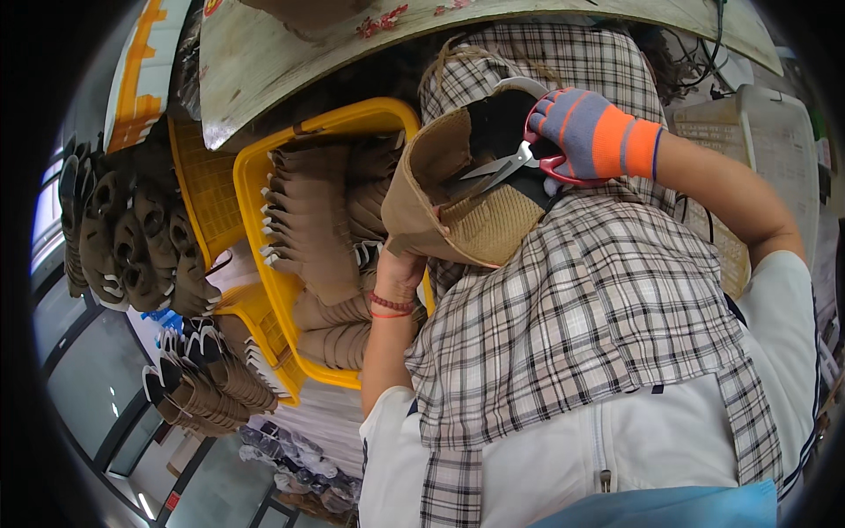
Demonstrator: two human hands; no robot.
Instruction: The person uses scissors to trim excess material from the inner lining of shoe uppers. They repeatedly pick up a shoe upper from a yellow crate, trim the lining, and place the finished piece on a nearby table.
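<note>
A tan shoe upper (415, 198) with a black inner side rests over my lap, its opening facing up. My left hand (400, 268), bare with a beaded bracelet, grips its lower left edge; most of its fingers are hidden under the material. My right hand (591, 136), in an orange and grey glove, is closed around the red handles of a pair of scissors (521, 160). The blades are parted and point left into the upper's opening. A plaid apron (563, 299) covers my lap beneath the upper.
Left of my lap stands a yellow basket (251, 207) packed with stacked brown uppers (304, 224). More uppers (132, 238) hang in bunches at the far left. A worn tabletop (290, 66) spans the far side. A pale plastic crate (775, 150) sits at the right.
</note>
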